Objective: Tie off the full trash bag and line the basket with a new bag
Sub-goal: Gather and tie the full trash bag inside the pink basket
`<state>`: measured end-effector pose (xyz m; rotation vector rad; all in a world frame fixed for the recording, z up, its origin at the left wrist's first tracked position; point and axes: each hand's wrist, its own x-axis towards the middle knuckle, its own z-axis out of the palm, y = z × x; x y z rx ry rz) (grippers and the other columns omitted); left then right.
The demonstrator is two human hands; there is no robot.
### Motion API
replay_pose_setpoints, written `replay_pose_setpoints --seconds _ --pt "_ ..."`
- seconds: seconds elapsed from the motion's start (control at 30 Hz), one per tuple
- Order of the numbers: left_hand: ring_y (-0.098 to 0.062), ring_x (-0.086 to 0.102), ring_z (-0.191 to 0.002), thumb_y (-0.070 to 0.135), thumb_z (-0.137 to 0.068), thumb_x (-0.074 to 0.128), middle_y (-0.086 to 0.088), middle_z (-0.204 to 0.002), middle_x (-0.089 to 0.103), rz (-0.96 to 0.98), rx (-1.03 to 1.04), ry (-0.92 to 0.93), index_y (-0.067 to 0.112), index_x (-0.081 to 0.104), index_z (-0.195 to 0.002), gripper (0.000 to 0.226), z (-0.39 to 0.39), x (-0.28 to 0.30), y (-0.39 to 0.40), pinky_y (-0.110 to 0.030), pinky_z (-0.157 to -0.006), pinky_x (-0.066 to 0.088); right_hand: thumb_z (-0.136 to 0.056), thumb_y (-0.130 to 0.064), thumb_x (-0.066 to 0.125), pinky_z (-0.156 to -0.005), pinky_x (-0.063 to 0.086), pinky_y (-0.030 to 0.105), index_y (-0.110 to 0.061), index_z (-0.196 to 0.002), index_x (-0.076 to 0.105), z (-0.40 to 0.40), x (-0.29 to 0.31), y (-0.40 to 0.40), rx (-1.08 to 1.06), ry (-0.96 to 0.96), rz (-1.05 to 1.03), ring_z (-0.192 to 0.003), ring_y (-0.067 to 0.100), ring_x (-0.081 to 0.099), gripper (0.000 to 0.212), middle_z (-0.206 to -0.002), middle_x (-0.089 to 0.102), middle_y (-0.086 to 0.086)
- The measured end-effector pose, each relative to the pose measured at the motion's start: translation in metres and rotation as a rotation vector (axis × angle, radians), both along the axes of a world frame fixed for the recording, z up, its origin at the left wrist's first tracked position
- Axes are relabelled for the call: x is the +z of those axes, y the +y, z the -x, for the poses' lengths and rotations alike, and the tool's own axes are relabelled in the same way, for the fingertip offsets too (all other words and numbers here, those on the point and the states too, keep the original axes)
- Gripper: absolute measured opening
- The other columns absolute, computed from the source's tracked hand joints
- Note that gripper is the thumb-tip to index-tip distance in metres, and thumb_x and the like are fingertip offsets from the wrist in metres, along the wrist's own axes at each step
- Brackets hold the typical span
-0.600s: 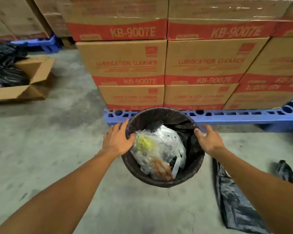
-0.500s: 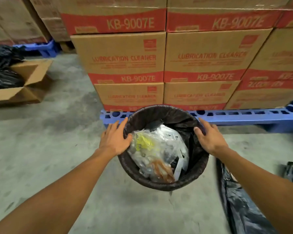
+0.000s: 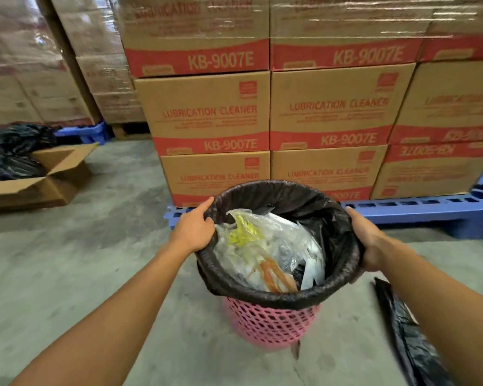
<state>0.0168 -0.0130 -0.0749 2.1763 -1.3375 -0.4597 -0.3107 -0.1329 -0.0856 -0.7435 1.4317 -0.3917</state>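
Observation:
A pink mesh basket [image 3: 271, 324] stands on the concrete floor, lined with a black trash bag [image 3: 335, 235] whose edge is folded over the rim. Clear plastic wrappers and yellow and orange scraps [image 3: 265, 252] fill the bag. My left hand [image 3: 194, 228] grips the bag's folded edge at the left of the rim. My right hand [image 3: 367, 240] grips the edge at the right, fingers curled under it. A flat black bag [image 3: 407, 338] lies on the floor to the right of the basket.
Stacked cardboard boxes [image 3: 329, 107] on a blue pallet [image 3: 418, 213] stand right behind the basket. An open carton [image 3: 39, 185] holding black bags sits on the floor at the left. Bare concrete lies in front and to the left.
Both hands went from resting on the rim to gripping the bag's edge. The view has dropped and tilted, so the basket's pink side now shows.

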Motion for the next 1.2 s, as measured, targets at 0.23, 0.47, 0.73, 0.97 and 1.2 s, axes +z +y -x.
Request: replay_pose_setpoints --seconds 0.23,0.47,0.73,0.97,1.2 --pt "-0.024 0.059 -0.067 0.010 -0.097 0.039 -0.011 -0.129 0.064 0.036 0.033 0.044 0.035 0.033 -0.151 0.060 0.006 0.002 0.011 -0.037 -0.063 0.049 -0.090 -0.035 0.061 -0.066 0.058 0.041 -0.004 -0.085 0.071 0.004 0.030 0.020 -0.116 0.011 0.195 -0.074 0.031 0.071 0.033 -0.079 0.075 0.014" --pt "-0.029 0.065 -0.085 0.009 -0.096 0.039 -0.010 -0.144 0.053 0.056 0.066 0.033 0.034 0.038 -0.149 0.058 0.006 0.000 0.010 -0.043 -0.077 0.055 -0.090 -0.026 0.058 -0.074 0.048 0.040 -0.010 -0.083 0.052 0.013 0.037 0.033 -0.118 0.197 0.103 -0.075 0.026 0.054 0.019 -0.079 0.056 0.009" --pt "-0.030 0.062 -0.096 0.010 -0.097 0.039 -0.011 -0.146 0.051 0.054 0.080 0.025 0.032 0.038 -0.149 0.057 0.005 0.000 0.007 -0.039 -0.078 0.052 -0.096 -0.005 0.046 -0.056 0.044 0.036 -0.007 -0.076 0.056 0.010 0.041 0.033 -0.199 0.058 0.176 -0.063 0.023 0.052 0.023 -0.070 0.058 0.009" --pt "-0.031 0.061 -0.097 0.009 -0.097 0.039 -0.012 -0.143 0.054 0.030 0.099 -0.027 0.032 0.035 -0.150 0.058 0.009 0.002 0.009 -0.040 -0.079 0.050 -0.098 -0.018 0.052 -0.064 0.037 0.036 -0.011 -0.083 0.054 -0.018 0.053 0.031 -0.097 0.299 0.796 -0.073 0.026 0.050 0.017 -0.075 0.055 0.006" --pt "-0.027 0.057 -0.081 0.006 -0.096 0.037 -0.008 -0.135 0.060 0.076 0.143 0.090 0.033 0.039 -0.148 0.059 0.014 0.000 0.005 -0.036 -0.066 0.043 -0.091 -0.016 0.061 -0.058 0.029 0.030 -0.016 -0.068 0.049 -0.080 0.091 0.044 0.172 0.049 0.993 -0.062 0.016 0.038 0.026 -0.064 0.042 0.002"
